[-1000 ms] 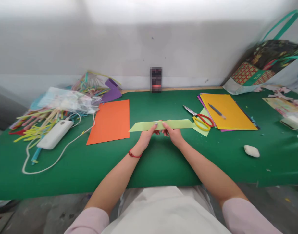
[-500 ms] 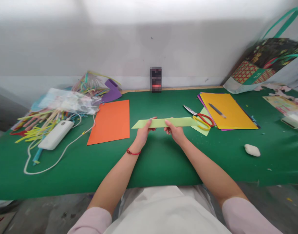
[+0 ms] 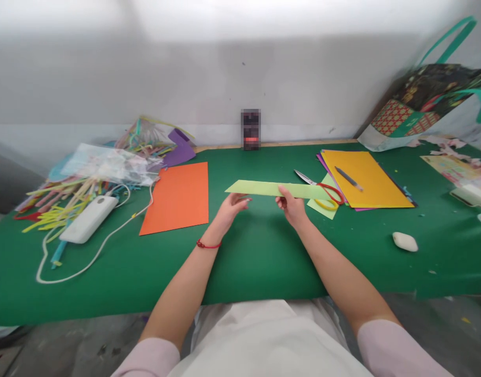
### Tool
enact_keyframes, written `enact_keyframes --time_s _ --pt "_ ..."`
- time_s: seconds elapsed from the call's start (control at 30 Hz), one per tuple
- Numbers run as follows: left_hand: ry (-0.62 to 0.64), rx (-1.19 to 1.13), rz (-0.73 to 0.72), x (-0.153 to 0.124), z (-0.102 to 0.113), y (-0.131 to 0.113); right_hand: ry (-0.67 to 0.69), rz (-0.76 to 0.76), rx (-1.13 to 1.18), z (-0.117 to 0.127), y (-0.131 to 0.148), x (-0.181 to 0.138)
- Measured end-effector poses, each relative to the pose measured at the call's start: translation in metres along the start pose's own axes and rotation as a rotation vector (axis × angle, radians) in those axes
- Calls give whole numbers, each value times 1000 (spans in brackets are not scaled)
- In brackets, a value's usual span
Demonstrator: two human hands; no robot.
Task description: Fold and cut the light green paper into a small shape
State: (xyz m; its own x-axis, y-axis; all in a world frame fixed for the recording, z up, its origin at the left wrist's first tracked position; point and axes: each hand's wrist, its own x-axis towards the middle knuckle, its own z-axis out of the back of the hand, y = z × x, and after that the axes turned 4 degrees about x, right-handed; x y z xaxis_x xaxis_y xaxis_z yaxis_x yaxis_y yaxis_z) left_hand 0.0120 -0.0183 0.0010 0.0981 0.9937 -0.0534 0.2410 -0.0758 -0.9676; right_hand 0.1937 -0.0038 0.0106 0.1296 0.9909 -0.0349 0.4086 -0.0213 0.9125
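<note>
A light green folded paper strip (image 3: 260, 188) with a slanted left end is held up above the table. My right hand (image 3: 293, 205) pinches its lower edge right of the middle, thumb in front. My left hand (image 3: 231, 209) is just below the strip's left part, fingers apart and curved, not gripping it; whether a fingertip touches it I cannot tell. The strip's right end overlaps the scissors (image 3: 330, 192), which have red and yellow handles and lie on a green paper piece (image 3: 323, 209).
On the green table (image 3: 256, 262), orange paper (image 3: 177, 199) lies left, beside a power bank (image 3: 89, 219) with cable and a pile of paper strips (image 3: 55, 209). Rightward are yellow sheets (image 3: 374, 183) with a pen (image 3: 348, 178), a white case (image 3: 405, 242) and a bag (image 3: 413, 112).
My left hand has let go of the strip and dropped slightly below it. My right hand has carried the strip to the right and tilted its left end up.
</note>
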Motion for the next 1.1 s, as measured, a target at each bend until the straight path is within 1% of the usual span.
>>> enact_keyframes --time_s 0.1,0.2,0.27,0.37,0.5,0.7,0.8,0.97,1.03,1.1 --pt "69 -65 -10 -11 -18 7 94 -45 -46 -4 -4 -6" --pt "24 -161 10 -17 -26 13 194 -80 -62 -9 -11 -13" --pt "-28 -181 22 -18 -27 15 228 -76 -66 -12 -15 -16" --pt "-78 -158 9 -19 -28 14 220 -51 -73 -15 -19 -19" --pt "-111 -104 -19 -20 -30 11 157 -47 -71 -16 -20 -20" --pt "-95 -121 3 -19 -30 17 94 -13 -101 -19 -20 -23" --pt "-124 -101 -7 -18 -30 19 83 -1 -105 -20 -21 -24" --pt "-214 73 -100 -21 -33 14 79 -32 -98 -20 -22 -24" --pt "-229 160 -147 -22 -33 12 117 -69 -63 -19 -22 -21" --pt "-213 255 -222 -22 -33 10 176 -139 -6 -18 -21 -18"
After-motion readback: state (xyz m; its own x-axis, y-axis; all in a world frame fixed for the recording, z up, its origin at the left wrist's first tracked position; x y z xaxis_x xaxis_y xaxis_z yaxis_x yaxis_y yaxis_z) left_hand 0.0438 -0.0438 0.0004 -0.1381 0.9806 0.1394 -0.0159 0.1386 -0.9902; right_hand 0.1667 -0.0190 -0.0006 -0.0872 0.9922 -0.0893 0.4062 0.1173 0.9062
